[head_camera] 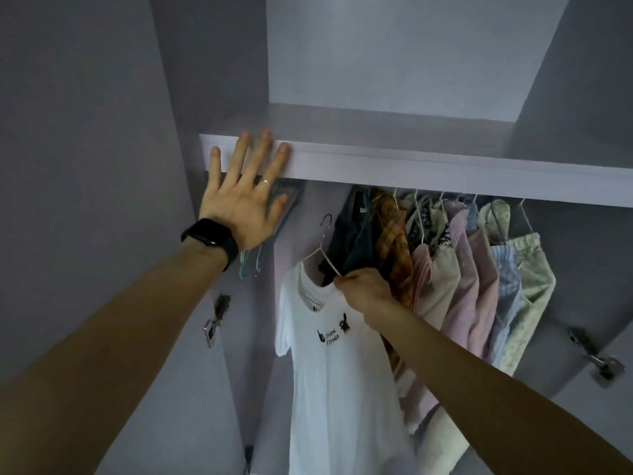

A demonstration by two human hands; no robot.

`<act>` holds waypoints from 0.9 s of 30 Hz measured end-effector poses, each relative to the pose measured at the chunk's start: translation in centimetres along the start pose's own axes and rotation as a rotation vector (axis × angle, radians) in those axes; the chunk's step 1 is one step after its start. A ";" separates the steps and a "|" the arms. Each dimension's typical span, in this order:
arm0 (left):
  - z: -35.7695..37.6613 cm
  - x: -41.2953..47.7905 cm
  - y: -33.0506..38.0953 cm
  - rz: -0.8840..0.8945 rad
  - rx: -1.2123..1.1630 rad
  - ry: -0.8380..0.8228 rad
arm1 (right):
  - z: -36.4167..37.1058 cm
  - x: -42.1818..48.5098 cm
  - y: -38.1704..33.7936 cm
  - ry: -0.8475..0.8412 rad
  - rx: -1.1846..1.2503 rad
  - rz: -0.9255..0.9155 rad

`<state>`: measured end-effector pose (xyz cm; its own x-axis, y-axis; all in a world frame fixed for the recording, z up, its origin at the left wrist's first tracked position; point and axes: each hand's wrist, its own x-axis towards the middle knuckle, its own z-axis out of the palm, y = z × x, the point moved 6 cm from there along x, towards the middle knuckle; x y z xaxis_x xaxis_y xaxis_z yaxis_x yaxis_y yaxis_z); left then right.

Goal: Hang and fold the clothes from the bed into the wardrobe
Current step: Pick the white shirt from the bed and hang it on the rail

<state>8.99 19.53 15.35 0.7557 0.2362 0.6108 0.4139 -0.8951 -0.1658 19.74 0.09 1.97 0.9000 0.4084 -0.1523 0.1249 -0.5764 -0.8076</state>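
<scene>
The wardrobe (pixel 394 63) fills the frame, its shelf (pixel 411 166) crossing the upper middle. We are in the hanging step. The left hand (pixel 243 200) lies flat on the shelf's front edge at upper left, fingers straight and spread. The right hand (pixel 363 291), at centre, pinches the hanger (pixel 323 250) at the collar of the white T-shirt (pixel 339 389). The shirt hangs lengthwise down the frame, collar up, print facing us, left of the hung garments (pixel 462 269). The hook points up and appears unhooked. The rail is hidden behind the shelf, so we judge the next move to be a lift and hook-on.
</scene>
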 end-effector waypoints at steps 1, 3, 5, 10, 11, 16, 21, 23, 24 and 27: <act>0.7 0.3 -0.7 -0.008 0.008 -0.016 | 0.3 1.2 -0.3 0.021 0.004 0.019; 2.9 0.5 -2.1 -0.020 -0.019 -0.006 | 1.5 3.8 -0.8 0.076 0.000 0.013; 4.2 0.9 -2.4 -0.018 -0.079 0.046 | 2.0 6.3 -1.4 0.154 -0.005 -0.019; 5.6 1.5 -2.2 -0.016 -0.108 0.155 | 2.1 10.1 -2.7 0.343 -0.017 -0.108; 5.7 1.5 -2.3 -0.013 -0.102 0.171 | 2.0 10.7 -3.1 0.371 -0.007 -0.120; 5.8 1.7 -1.9 -0.024 -0.123 0.241 | 4.7 12.3 -3.6 0.460 0.001 -0.230; 6.2 1.9 -2.4 -0.023 -0.124 0.287 | 5.6 12.8 -3.2 0.600 0.025 -0.316; 6.3 2.0 -2.5 -0.023 -0.121 0.287 | 4.6 13.5 -4.0 0.607 -0.007 -0.313; 6.2 2.1 -2.4 -0.023 -0.120 0.290 | 4.0 13.8 -4.5 0.596 -0.053 -0.299; 6.3 2.1 -2.2 -0.035 -0.116 0.291 | 3.6 15.4 -5.2 0.494 -0.202 -0.234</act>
<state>12.82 24.37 12.12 0.5579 0.1641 0.8135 0.3637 -0.9295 -0.0619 31.40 11.91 1.77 0.9209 0.1907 0.3400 0.3775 -0.6536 -0.6560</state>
